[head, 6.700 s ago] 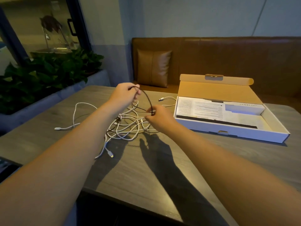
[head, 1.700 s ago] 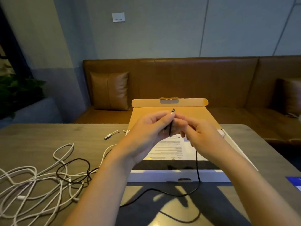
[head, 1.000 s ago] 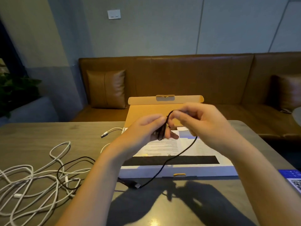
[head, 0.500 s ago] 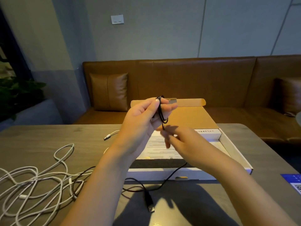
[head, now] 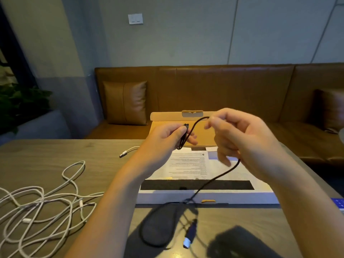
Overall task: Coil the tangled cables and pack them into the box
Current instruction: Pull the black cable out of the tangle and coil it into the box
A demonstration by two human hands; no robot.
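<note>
Left hand (head: pixel 168 135) gripping black cable (head: pixel 214 180) coils, right hand (head: pixel 240 138) pinching strand

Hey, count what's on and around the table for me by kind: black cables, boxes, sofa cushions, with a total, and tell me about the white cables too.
Black cable: 1
Open box: 1
Sofa cushions: 2
Total: 4
White cables: one tangled pile plus a loose end; number cannot be told.
</note>
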